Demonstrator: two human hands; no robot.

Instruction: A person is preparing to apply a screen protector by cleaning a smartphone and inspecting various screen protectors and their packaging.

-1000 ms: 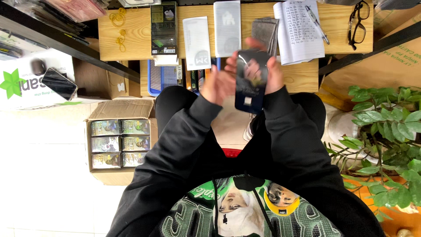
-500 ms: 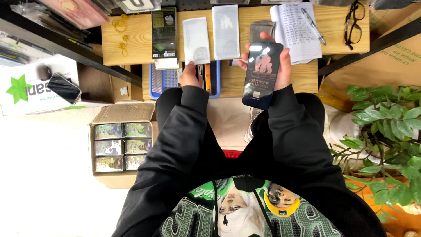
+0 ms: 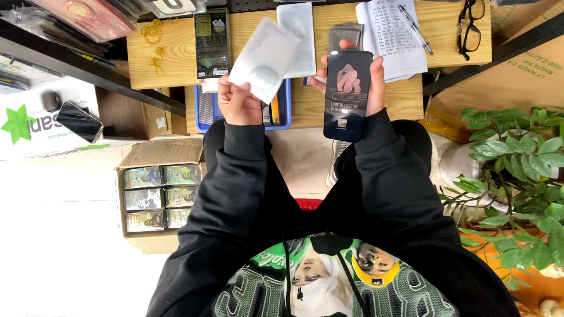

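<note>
My left hand (image 3: 238,100) grips a flat white packet (image 3: 265,58) by its lower edge and holds it tilted above the blue tray (image 3: 202,111). My right hand (image 3: 369,76) holds a dark, flat, phone-shaped box (image 3: 348,94) upright in front of the wooden desk (image 3: 176,53). Behind that box lies a grey pouch (image 3: 345,34) on the desk. A second white packet (image 3: 299,26) lies flat on the desk between my hands, and a black-and-green box (image 3: 212,42) rests to its left.
An open notebook (image 3: 390,35) with a pen (image 3: 414,23) and black glasses (image 3: 470,26) lie at the desk's right. A cardboard carton (image 3: 154,196) of small boxes stands on the floor at left. A potted plant (image 3: 517,176) fills the right side. A phone (image 3: 79,120) rests on a white box.
My hands have moved apart. My left hand reached to the desk, took a white packet and lifted it. My right hand raised the dark box and shifted it right.
</note>
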